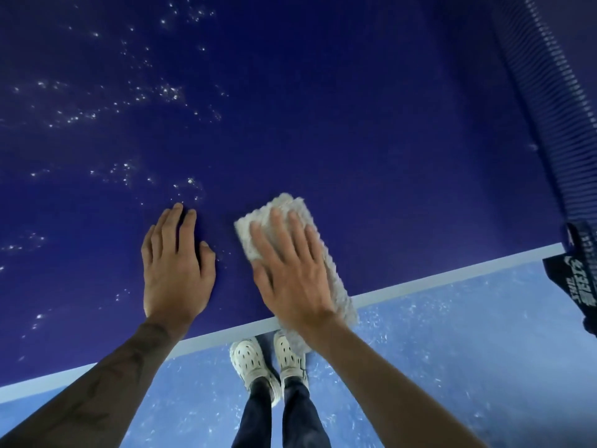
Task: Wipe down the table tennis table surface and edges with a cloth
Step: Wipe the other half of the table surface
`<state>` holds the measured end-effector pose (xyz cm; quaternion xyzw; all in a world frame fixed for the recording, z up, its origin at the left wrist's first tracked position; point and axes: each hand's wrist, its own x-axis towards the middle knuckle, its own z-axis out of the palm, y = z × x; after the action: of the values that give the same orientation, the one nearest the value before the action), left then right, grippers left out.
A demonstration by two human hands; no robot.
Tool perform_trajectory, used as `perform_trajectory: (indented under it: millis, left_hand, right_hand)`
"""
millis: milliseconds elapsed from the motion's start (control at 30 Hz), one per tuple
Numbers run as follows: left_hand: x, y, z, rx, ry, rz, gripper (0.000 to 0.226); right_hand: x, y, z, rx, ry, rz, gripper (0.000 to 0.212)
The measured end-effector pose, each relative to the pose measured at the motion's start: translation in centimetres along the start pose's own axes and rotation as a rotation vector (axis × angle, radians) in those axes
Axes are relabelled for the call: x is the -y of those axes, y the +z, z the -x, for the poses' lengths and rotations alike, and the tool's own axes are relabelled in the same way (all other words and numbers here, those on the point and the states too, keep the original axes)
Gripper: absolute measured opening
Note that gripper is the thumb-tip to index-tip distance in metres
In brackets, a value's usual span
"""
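1. Standing at lower centre: pale shoes [258, 360] on a blue floor [452, 350].
2. Right hand [290, 273], fingers straight and spread, presses flat on the cloth [247, 236]. The cloth overlaps the white edge line [420, 282] of the table [323, 108], centre-right.
3. Left hand [176, 266] lies flat, fingers straight, on the table just beside the cloth, apart from it.
4. Bright specks [161, 92] upper left; net [542, 108] upper right.

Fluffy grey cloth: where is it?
Head view, right of centre: the fluffy grey cloth lies under the right hand, overhanging the white near edge of the dark blue table.
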<state>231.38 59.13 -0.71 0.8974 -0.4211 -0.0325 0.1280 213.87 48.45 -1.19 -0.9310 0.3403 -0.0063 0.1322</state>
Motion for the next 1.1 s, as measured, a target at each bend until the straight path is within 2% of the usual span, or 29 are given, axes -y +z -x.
perform_trajectory:
  millis: [67,100,233,300,367,433,533,633,700,800,867,933,1000,1100]
  left_hand:
    - [0.0,-0.1,0.0,-0.001,-0.001,0.001,0.054]
    - [-0.1,-0.3,-0.1,0.004,-0.006,0.005,0.054]
    - [-0.4,-0.6,-0.1,0.025,-0.021,0.028,0.055]
    - [-0.3,-0.7,0.0,0.026,-0.019,0.034,0.055]
    - [-0.3,-0.8,0.0,0.029,-0.007,0.034,0.054]
    - [-0.3,-0.9,0.0,0.031,-0.007,0.038,0.054]
    - [-0.4,-1.1,-0.1,0.029,-0.020,0.071,0.051]
    - [0.6,-1.8,-0.2,0.063,0.005,0.162,0.046]
    - [2.4,-2.8,0.0,0.085,0.059,0.191,0.049]
    - [6.1,-4.2,0.4,0.078,0.114,0.156,0.050]
    - [9.0,-5.0,0.5,0.069,0.094,0.124,0.049]
    - [11.8,-5.7,0.2,0.063,0.081,0.086,0.049]
    - [14.1,-6.0,-0.3,0.065,0.084,0.049,0.048]
    - [16.2,-6.0,-1.4,0.069,0.090,0.004,0.046]
  right_hand:
    - [-1.7,-0.3,2.3,0.014,-0.097,0.017,0.062]
    - [-3.3,-0.7,2.9,0.017,-0.087,0.032,0.062]
    - [-10.4,-3.2,2.9,0.019,0.198,0.065,0.061]
    - [-11.0,-3.9,1.4,0.010,0.334,0.068,0.062]
    - [-8.6,-3.6,-0.6,-0.007,0.403,0.035,0.063]
    - [-4.3,-2.3,-1.8,-0.014,0.363,0.012,0.063]
    - [2.7,0.2,-0.3,-0.010,0.133,-0.006,0.062]
    - [3.9,1.0,2.4,0.033,-0.036,0.014,0.060]
    - [2.0,0.4,2.6,0.056,0.025,0.044,0.061]
    - [0.7,-0.8,0.6,0.031,0.251,0.068,0.060]
    - [2.5,-0.8,-1.7,-0.023,0.394,0.030,0.061]
    - [6.4,0.1,-3.6,-0.066,0.437,-0.014,0.061]
    - [11.3,1.7,-4.2,-0.045,0.332,-0.020,0.062]
    - [17.1,4.0,-1.9,0.003,0.032,-0.024,0.061]
